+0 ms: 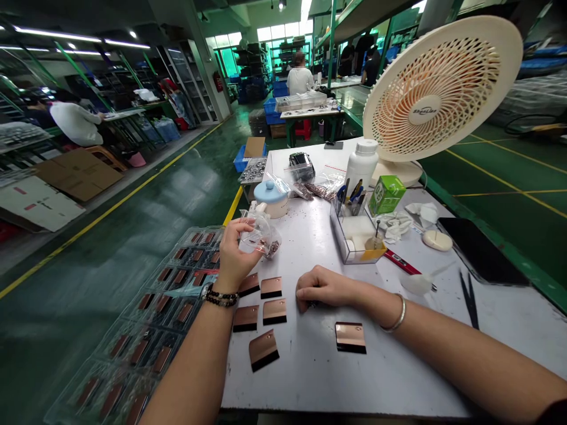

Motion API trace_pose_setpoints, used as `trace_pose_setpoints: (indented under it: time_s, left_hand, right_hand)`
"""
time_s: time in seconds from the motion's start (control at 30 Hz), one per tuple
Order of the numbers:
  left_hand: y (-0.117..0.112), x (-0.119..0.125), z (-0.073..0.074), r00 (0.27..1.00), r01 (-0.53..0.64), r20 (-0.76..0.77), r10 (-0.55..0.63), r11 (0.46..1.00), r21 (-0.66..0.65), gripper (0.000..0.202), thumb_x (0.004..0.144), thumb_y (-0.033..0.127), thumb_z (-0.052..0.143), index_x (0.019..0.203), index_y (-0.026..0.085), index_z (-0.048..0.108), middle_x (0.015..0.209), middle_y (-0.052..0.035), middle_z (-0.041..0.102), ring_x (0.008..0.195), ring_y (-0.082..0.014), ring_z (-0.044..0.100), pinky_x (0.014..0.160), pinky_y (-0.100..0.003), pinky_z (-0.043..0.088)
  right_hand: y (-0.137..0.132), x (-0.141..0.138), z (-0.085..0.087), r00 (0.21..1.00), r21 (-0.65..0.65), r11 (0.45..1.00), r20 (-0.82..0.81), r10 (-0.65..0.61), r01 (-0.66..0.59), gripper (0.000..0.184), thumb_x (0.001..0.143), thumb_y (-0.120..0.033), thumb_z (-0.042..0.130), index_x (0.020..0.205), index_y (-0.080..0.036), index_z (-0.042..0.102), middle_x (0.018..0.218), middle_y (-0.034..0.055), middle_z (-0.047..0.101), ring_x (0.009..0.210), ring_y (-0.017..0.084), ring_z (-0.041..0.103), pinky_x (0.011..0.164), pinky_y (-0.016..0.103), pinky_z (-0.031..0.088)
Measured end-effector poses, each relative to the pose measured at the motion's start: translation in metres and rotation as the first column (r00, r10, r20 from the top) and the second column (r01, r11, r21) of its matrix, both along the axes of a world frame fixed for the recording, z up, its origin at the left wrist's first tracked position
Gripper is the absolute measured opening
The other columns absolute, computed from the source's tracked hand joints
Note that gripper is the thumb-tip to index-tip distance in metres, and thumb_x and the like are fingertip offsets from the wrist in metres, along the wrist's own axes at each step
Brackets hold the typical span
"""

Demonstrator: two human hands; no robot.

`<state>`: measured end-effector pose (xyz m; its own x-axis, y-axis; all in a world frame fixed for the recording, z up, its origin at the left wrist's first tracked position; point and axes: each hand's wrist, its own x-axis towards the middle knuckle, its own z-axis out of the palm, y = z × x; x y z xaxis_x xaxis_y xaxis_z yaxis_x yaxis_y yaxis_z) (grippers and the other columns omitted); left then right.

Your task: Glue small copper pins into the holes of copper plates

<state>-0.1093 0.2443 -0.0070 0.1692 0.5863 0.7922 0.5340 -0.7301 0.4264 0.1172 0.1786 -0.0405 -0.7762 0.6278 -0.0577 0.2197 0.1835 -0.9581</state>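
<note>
My left hand [239, 248] pinches a clear plastic bag [262, 235] with small brownish pieces at its bottom, above the white table [310, 366]. My right hand [325, 287] rests curled on the tabletop, fingers closed; something small and dark shows under it, too hidden to name. Several copper-coloured curved plates with black edges lie between my forearms, among them one plate [264, 349] near the front and another plate [274, 311] behind it. A single copper plate [350, 337] lies apart, below my right wrist.
Clear compartment trays [155, 321] of similar plates stand left of the table. Farther back are a blue-lidded pot [270, 192], a white bottle [362, 162], a tool organizer [357, 236] and a large fan [438, 94]. Tweezers [469, 299] and a phone [482, 251] lie at right.
</note>
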Motion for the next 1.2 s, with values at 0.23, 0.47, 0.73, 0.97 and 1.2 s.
trace_pose_setpoints:
  time_s: [0.23, 0.47, 0.73, 0.97, 1.2]
  left_hand:
    - [0.0, 0.001, 0.001, 1.0, 0.001, -0.006, -0.001, 1.0, -0.011, 0.027, 0.071, 0.023, 0.07, 0.09, 0.022, 0.05, 0.102, -0.0062, 0.061, 0.102, -0.0238, 0.061, 0.092, -0.042, 0.049]
    - [0.0, 0.001, 0.002, 1.0, 0.012, -0.008, -0.012, 1.0, 0.001, 0.027, 0.071, 0.021, 0.069, 0.09, 0.022, 0.05, 0.102, -0.0063, 0.061, 0.102, -0.0239, 0.061, 0.092, -0.042, 0.049]
    - [-0.002, 0.002, 0.004, 1.0, -0.007, -0.023, 0.007, 1.0, 0.005, 0.028, 0.071, 0.022, 0.07, 0.09, 0.022, 0.05, 0.101, -0.0054, 0.061, 0.101, -0.0237, 0.062, 0.091, -0.041, 0.05]
    - [0.0, 0.001, 0.002, 1.0, 0.001, -0.027, -0.001, 1.0, 0.006, 0.028, 0.07, 0.02, 0.069, 0.09, 0.022, 0.05, 0.102, -0.0062, 0.061, 0.101, -0.0237, 0.062, 0.091, -0.041, 0.05]
    - [-0.001, 0.002, 0.004, 1.0, 0.006, -0.028, -0.005, 1.0, 0.02, 0.028, 0.07, 0.02, 0.07, 0.09, 0.022, 0.051, 0.101, -0.0061, 0.061, 0.101, -0.0242, 0.062, 0.091, -0.041, 0.05]
  right_hand:
    - [-0.005, 0.004, 0.002, 1.0, -0.039, 0.999, -0.002, -0.023, 0.023, 0.037, 0.09, -0.04, 0.051, 0.072, -0.013, 0.068, 0.075, 0.0055, 0.066, 0.073, 0.013, 0.059, 0.074, 0.027, 0.047]
    - [-0.006, 0.007, 0.006, 0.998, -0.111, 0.993, -0.019, -0.052, 0.049, 0.041, 0.089, -0.042, 0.051, 0.07, -0.012, 0.07, 0.073, 0.0067, 0.067, 0.071, 0.014, 0.058, 0.071, 0.025, 0.046]
    - [0.005, -0.004, 0.009, 0.993, -0.158, 0.986, -0.093, -0.077, 0.062, 0.042, 0.089, -0.049, 0.053, 0.075, -0.013, 0.068, 0.078, 0.0052, 0.068, 0.074, 0.013, 0.061, 0.08, 0.031, 0.047]
    - [-0.001, -0.006, 0.007, 0.982, -0.236, 0.971, -0.173, -0.073, 0.031, 0.043, 0.089, -0.05, 0.055, 0.069, -0.013, 0.066, 0.067, 0.0019, 0.065, 0.065, 0.012, 0.06, 0.073, 0.03, 0.048]
    - [0.005, -0.01, -0.001, 0.879, -0.306, 0.944, -0.406, -0.248, 0.125, 0.043, 0.091, -0.052, 0.052, 0.077, -0.013, 0.061, 0.067, -0.0009, 0.061, 0.067, 0.012, 0.061, 0.074, 0.032, 0.051]
